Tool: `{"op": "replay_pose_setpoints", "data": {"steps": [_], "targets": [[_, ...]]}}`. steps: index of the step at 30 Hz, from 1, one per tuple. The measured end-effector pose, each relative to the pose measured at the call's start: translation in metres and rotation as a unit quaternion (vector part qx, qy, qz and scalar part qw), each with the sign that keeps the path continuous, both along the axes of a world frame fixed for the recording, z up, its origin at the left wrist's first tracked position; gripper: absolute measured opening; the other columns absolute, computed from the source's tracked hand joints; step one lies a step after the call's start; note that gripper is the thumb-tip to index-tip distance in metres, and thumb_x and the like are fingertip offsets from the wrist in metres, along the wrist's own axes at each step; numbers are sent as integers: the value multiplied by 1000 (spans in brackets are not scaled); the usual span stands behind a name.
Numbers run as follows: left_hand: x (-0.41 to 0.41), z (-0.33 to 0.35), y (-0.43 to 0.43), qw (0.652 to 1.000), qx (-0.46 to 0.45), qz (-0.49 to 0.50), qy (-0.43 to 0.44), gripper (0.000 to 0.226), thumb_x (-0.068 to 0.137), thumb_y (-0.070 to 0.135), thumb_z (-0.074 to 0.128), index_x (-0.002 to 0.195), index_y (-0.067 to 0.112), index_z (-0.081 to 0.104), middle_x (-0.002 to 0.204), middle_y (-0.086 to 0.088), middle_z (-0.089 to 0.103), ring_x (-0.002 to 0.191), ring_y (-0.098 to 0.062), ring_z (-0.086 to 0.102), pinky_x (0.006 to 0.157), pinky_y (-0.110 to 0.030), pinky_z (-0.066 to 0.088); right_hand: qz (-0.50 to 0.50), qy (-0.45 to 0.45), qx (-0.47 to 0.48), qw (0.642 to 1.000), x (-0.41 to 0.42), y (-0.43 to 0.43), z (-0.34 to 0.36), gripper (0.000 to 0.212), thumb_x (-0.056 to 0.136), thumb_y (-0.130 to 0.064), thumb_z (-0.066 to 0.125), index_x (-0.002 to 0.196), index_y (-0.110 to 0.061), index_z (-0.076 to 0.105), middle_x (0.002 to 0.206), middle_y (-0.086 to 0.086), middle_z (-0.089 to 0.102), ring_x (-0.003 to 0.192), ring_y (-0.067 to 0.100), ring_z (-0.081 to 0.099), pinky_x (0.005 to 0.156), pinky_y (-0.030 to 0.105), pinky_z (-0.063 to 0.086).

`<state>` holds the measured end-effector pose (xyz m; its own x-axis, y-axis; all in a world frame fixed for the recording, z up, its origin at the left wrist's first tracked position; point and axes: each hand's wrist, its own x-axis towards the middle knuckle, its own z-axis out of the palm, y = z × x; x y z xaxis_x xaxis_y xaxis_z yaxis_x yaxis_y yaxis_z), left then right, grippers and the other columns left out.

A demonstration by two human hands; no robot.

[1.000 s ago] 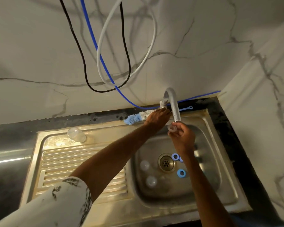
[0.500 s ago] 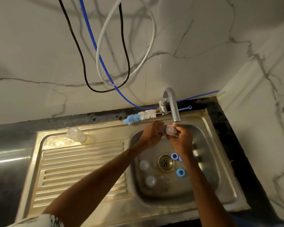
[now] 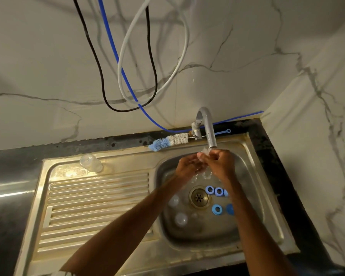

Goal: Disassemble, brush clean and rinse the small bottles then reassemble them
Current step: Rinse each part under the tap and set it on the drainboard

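Under the tap (image 3: 209, 134) my right hand (image 3: 219, 164) grips a small clear bottle part (image 3: 204, 151), held in the running water. My left hand (image 3: 188, 166) is cupped against it, fingers touching the part; how it holds is unclear. Several blue rings (image 3: 214, 191) and blue caps (image 3: 217, 209) lie in the sink basin (image 3: 253, 196) beside the drain (image 3: 199, 197). Clear bottle pieces (image 3: 180, 219) lie left of the drain. A blue and white bottle brush (image 3: 168, 141) rests on the sink's back rim. One clear bottle (image 3: 91, 163) lies on the drainboard.
The ribbed steel drainboard (image 3: 98, 202) stretches left of the basin. Black, white and blue cables (image 3: 127, 82) hang down the marble wall behind the tap. A dark counter (image 3: 277, 166) borders the sink at the right, close to the side wall.
My left hand left the tap handle by the brush and came down to join my right hand under the spout. Water now runs over both hands.
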<state>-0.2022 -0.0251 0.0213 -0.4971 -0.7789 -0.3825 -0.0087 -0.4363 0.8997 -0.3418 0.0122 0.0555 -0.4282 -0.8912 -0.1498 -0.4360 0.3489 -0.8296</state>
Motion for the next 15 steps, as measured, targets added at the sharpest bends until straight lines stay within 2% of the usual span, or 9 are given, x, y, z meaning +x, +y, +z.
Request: {"op": "replay_pose_setpoints", "data": {"steps": [2,4,6,8,9,12,15], "targets": [[-2,-3,1,995,-86,26,-52,22,97,8,65,119,9,71,105,-11,76,96,-21,74,88,-40,61,-17,-82,29,996,1,1,1,27,83,-39,81,92,-14,76,81,1,78,74,13,75,69,27,61],[-2,0,3,976,-181,37,-118,21,97,18,67,118,21,72,101,2,76,94,-11,73,87,-36,60,-52,-195,81,976,3,5,3,32,84,-43,78,97,-14,74,88,5,79,80,17,76,74,31,60],[-3,9,4,948,-272,46,-161,14,97,15,67,108,19,76,98,10,75,89,3,70,85,-19,56,-84,-292,121,945,2,8,4,36,86,-46,75,99,-13,73,89,8,78,80,19,74,78,36,59],[-5,18,1,918,-349,45,-183,11,96,8,67,98,10,77,92,13,71,82,16,64,79,-6,48,-102,-371,139,913,-1,11,2,31,91,-40,72,100,-11,72,87,9,77,79,21,71,78,38,57],[-5,21,-1,906,-380,35,-185,11,98,12,67,95,10,77,89,12,71,78,15,64,76,-6,49,-112,-409,137,895,-2,12,1,26,93,-35,69,100,-9,72,85,9,75,77,21,69,74,37,57],[-6,20,-9,867,-447,-36,-218,19,100,31,64,93,20,77,82,6,71,70,-2,62,64,-24,54,-146,-490,130,850,-4,15,1,21,94,-24,67,101,-4,73,81,12,71,67,19,64,64,32,53],[-9,23,-15,808,-517,-86,-269,14,99,24,66,97,17,77,89,-4,65,74,-7,51,61,-14,35,-178,-518,141,825,-6,16,-4,24,93,-25,70,99,-1,71,79,14,68,62,18,62,61,30,51]]}}
